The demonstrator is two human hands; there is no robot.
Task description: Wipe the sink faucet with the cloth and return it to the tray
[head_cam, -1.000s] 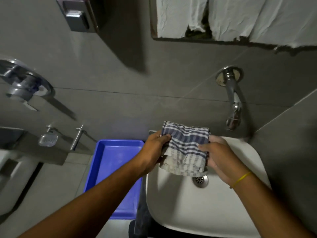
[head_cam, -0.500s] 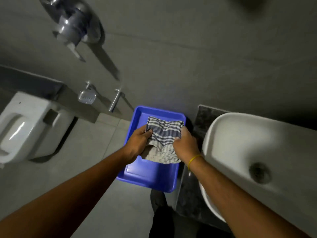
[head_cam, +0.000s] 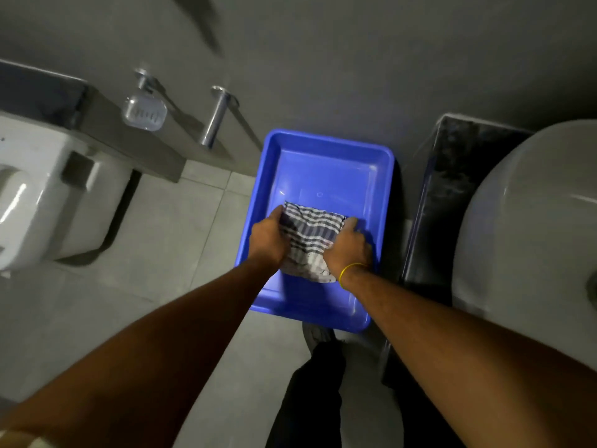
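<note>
Here the striped cloth [head_cam: 310, 240] is held down inside the blue plastic tray [head_cam: 326, 150], toward its near half, gripped at its left edge by the left hand [head_cam: 266, 237] and at its right edge by the right hand [head_cam: 349, 250], which wears a yellow band [head_cam: 350, 270] at the wrist. Both hands are closed on the fabric, with the fingers tucked around its sides; whether the cloth already rests fully on the tray floor cannot be told. The faucet is not in view, and only part of the white sink basin [head_cam: 533, 221] is seen at the right, beside a dark counter [head_cam: 452, 189]. The return step is judged to be nearly finished. A few things could be spoilt from here. If the hands are lifted while fingers are caught in the folds, the cloth could be dragged up and left hanging over the near rim. Since the tray appears to overhang the floor tiles [head_cam: 181, 234] at its near end, a heavy press could tip it. A hasty release could leave the cloth bunched
</note>
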